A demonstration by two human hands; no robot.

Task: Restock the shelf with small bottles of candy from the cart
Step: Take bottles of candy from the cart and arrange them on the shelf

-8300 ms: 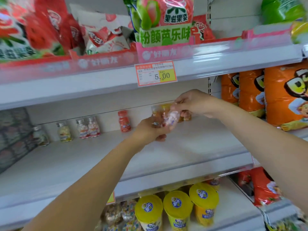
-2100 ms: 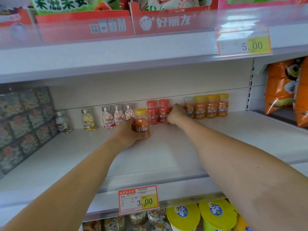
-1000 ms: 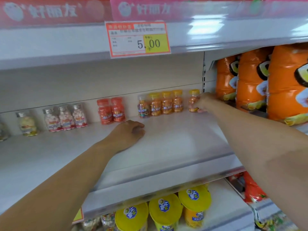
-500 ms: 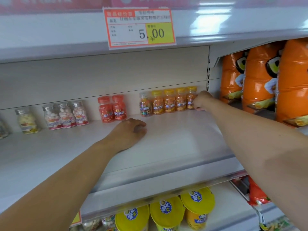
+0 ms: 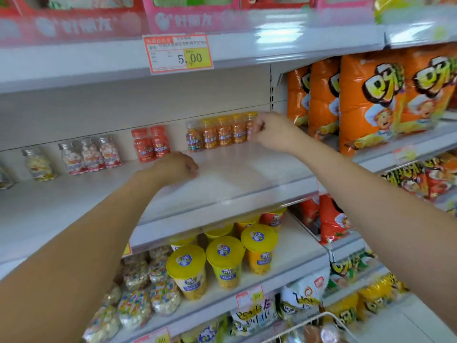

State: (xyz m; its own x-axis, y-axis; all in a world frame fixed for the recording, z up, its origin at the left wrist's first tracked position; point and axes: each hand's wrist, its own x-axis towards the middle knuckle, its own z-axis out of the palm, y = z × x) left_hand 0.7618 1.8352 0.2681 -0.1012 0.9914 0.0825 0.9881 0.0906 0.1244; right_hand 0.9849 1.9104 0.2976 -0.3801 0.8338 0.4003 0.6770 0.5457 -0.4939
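A row of small orange candy bottles (image 5: 222, 131) with yellow caps stands at the back of the white shelf (image 5: 235, 174). My right hand (image 5: 270, 131) is at the row's right end, its fingers curled against the last orange candy bottle (image 5: 250, 123), which it half hides. My left hand (image 5: 174, 167) rests on the shelf board in front of two red bottles (image 5: 150, 143), fingers loosely curled and holding nothing. Further left stand clear bottles of pink-white candy (image 5: 91, 154) and one of yellowish candy (image 5: 39, 164).
Orange snack bags (image 5: 371, 100) fill the bay right of the bottles. A shelf with a 5.00 price tag (image 5: 178, 54) hangs close overhead. Yellow-lidded cups (image 5: 225, 258) stand on the shelf below. A wire cart rim (image 5: 309, 325) shows at the bottom right.
The view has pulled back and tilted down. My right hand stays at the right end of the orange row. My left hand has barely moved on the shelf.
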